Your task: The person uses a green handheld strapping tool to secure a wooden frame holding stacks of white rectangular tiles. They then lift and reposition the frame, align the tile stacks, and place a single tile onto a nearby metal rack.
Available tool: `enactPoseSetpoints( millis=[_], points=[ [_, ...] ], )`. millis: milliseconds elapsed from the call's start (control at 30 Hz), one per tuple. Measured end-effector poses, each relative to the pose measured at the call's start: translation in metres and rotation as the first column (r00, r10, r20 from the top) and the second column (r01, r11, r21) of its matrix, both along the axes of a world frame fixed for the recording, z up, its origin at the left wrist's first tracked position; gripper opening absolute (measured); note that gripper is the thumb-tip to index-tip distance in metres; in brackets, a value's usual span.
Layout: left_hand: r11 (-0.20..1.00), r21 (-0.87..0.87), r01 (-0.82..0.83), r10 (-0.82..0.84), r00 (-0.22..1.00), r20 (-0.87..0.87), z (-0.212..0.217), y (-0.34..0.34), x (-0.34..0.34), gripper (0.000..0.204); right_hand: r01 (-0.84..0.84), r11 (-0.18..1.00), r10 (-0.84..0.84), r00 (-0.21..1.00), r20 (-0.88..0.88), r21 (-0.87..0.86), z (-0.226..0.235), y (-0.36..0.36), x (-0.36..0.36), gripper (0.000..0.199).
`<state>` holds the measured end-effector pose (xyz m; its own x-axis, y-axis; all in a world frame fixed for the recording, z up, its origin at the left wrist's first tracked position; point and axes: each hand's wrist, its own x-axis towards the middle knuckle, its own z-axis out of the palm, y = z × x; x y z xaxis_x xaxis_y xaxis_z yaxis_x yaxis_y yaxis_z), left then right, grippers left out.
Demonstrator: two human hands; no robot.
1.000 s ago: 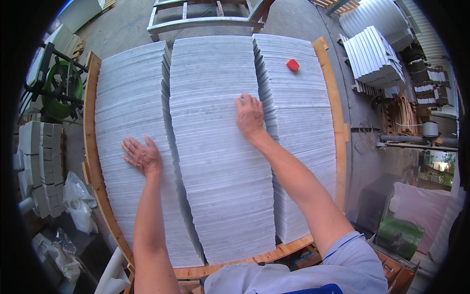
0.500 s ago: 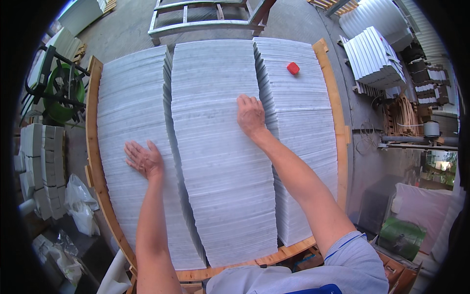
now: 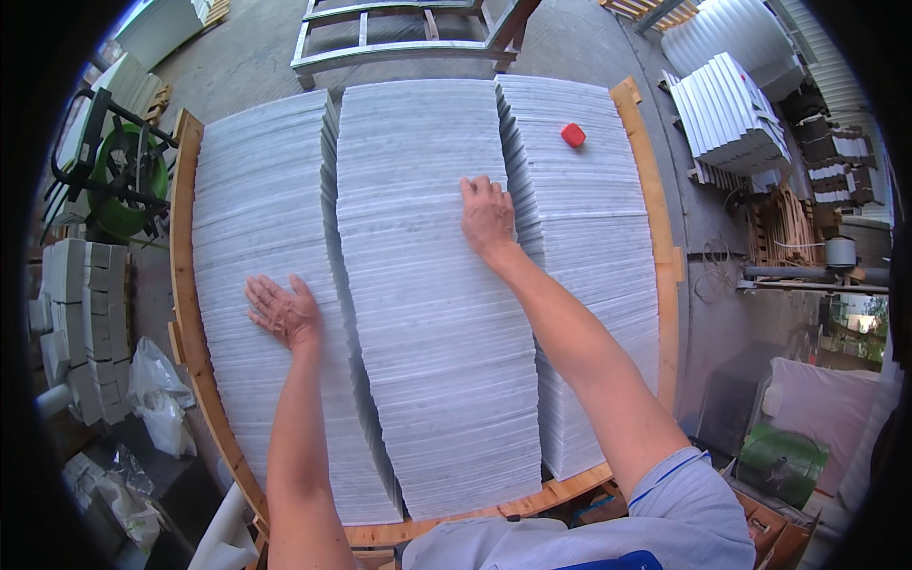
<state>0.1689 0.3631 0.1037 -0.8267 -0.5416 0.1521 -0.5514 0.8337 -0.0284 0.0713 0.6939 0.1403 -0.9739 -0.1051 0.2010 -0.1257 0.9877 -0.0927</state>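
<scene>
Thin white-grey stone tiles stand on edge, packed in three long rows. My left hand (image 3: 284, 311) lies palm down on the left row (image 3: 261, 209), its fingers stretched and the thumb apart, holding nothing. On the far part of the middle row (image 3: 427, 332), near its right edge, rests my right hand (image 3: 487, 217). Its fingers are slightly bent and spread over the tile edges, with nothing seen in them. A small red square-shaped object (image 3: 573, 136) sits on the far part of the right row (image 3: 598, 252).
A wooden frame (image 3: 668, 313) borders the rows. Beyond them stands a metal rack (image 3: 399, 47). Stacked pale blocks (image 3: 102, 323), plastic bags (image 3: 160, 394) and a green reel (image 3: 123, 180) are on the left. White slabs (image 3: 727, 114) and a green roll (image 3: 781, 464) lie to the right.
The fingers of my right hand have spread and straightened a little. My left hand keeps its place on the left row. The whole view has shifted very slightly.
</scene>
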Motion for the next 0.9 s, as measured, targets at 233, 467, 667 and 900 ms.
enactPoseSetpoints(
  millis=[233,467,667,900],
  points=[
    [1.0,0.018,0.004,-0.004,1.0,0.0,0.001,0.0,0.0,0.07,-0.031,1.0,0.031,0.999,-0.045,-0.003,0.001,0.002,-0.006,0.03],
    [0.999,0.034,-0.005,0.005,1.0,0.002,-0.001,0.0,0.0,0.07,-0.072,0.997,0.073,0.997,-0.028,0.018,0.0,0.003,-0.013,0.026],
    [0.998,0.059,-0.005,0.005,1.0,0.004,0.003,0.001,0.001,0.069,-0.062,0.998,0.061,0.998,-0.027,-0.023,0.002,0.004,-0.015,0.028],
    [0.998,-0.056,-0.004,0.003,1.0,-0.014,-0.004,-0.001,0.0,0.067,0.01,1.0,-0.01,1.0,-0.009,-0.02,0.002,0.0,-0.025,0.038]
  ],
)
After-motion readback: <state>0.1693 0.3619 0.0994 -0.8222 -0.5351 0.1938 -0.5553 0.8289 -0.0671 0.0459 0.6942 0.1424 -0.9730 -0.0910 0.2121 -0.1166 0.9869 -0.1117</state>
